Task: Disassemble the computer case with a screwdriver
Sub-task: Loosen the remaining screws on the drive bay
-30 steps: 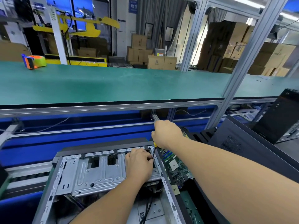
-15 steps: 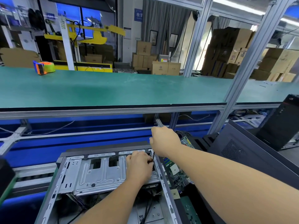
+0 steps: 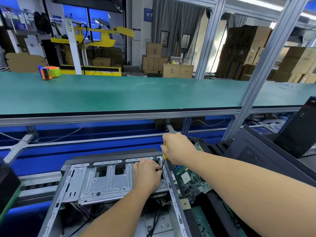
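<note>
Green-topped aluminium workbench [image 3: 119, 96] behind open grey steel computer case [image 3: 106, 182]. Right hand [image 3: 177, 148] grips yellow-handled screwdriver [image 3: 163, 161] at case's far-right corner; left hand [image 3: 147, 175] pinches its tip.

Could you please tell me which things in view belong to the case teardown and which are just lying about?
In the job:
- case, open
- screwdriver, held by right hand
- left hand, steadying the shaft at the drive cage

Lying about:
- tape dispenser on green bench
- circuit board right of the case
- black tower, far right
</note>
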